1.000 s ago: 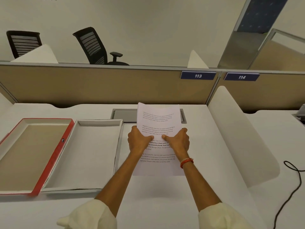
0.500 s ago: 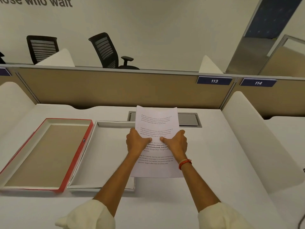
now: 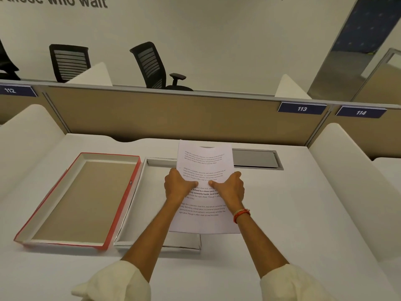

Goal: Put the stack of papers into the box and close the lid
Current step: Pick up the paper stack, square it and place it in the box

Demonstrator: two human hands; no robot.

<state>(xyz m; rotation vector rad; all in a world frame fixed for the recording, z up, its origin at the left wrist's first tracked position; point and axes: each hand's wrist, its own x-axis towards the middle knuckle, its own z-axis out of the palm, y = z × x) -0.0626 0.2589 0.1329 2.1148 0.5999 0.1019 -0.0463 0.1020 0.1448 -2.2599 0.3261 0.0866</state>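
Note:
A stack of papers (image 3: pixel 204 157) with printed text is held above the desk, gripped by both hands at its middle. My left hand (image 3: pixel 178 184) clasps the left edge and my right hand (image 3: pixel 229 186) clasps the right edge, thumbs on top. The papers hang partly over the right side of the open white box (image 3: pixel 138 205), whose right half is hidden beneath them. The red-edged lid (image 3: pixel 80 200) lies upside down to the left of the box, its brown inside facing up.
A grey cable hatch (image 3: pixel 255 158) is set in the white desk (image 3: pixel 282 213) behind the papers. White curved dividers (image 3: pixel 355 170) flank both sides, and a tan partition (image 3: pixel 173 114) closes the back.
Both hands have carried the papers leftward, from beside the box to partly over its right side. The camera view has also turned to the left.

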